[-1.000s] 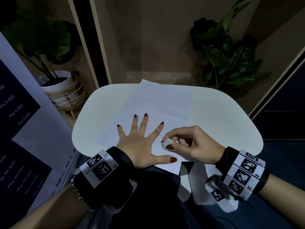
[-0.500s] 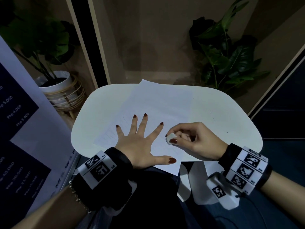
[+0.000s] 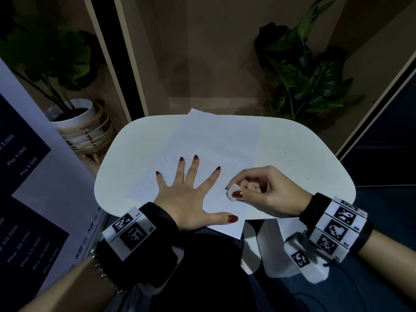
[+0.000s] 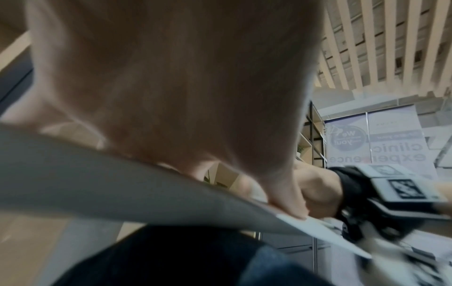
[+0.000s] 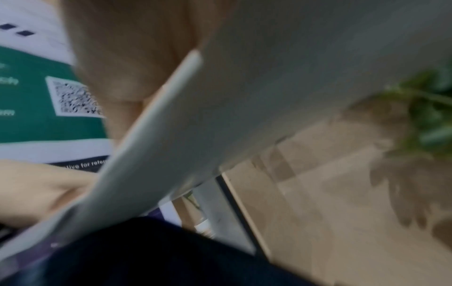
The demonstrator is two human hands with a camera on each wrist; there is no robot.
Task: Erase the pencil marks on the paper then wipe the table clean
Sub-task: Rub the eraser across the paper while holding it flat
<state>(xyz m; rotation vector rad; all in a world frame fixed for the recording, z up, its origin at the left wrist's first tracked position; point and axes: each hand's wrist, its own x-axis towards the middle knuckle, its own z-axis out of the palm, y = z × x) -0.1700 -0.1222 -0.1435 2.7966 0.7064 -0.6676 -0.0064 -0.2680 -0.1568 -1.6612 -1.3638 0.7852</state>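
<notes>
A white sheet of paper point(image 3: 216, 140) with faint pencil lines lies on the small white table point(image 3: 304, 158). My left hand point(image 3: 186, 188) lies flat on the paper with its fingers spread, holding it down. My right hand point(image 3: 258, 190) pinches a small white eraser point(image 3: 233, 190) between thumb and fingers, down at the paper's right part. In the left wrist view the palm point(image 4: 171, 77) fills the frame, with the paper's edge point(image 4: 330, 234) and my right hand point(image 4: 315, 189) beyond. The right wrist view is blurred; it shows the table's edge point(image 5: 156, 135).
Dark eraser crumbs point(image 3: 286, 152) dot the table to the right of the paper. A potted plant in a wicker stand point(image 3: 83, 127) stands on the left, a leafy plant point(image 3: 304, 70) behind the table. A printed banner point(image 3: 24, 188) stands close on the left.
My right hand with the eraser has moved a little to the right and away from me across the paper. The left hand has stayed flat in place.
</notes>
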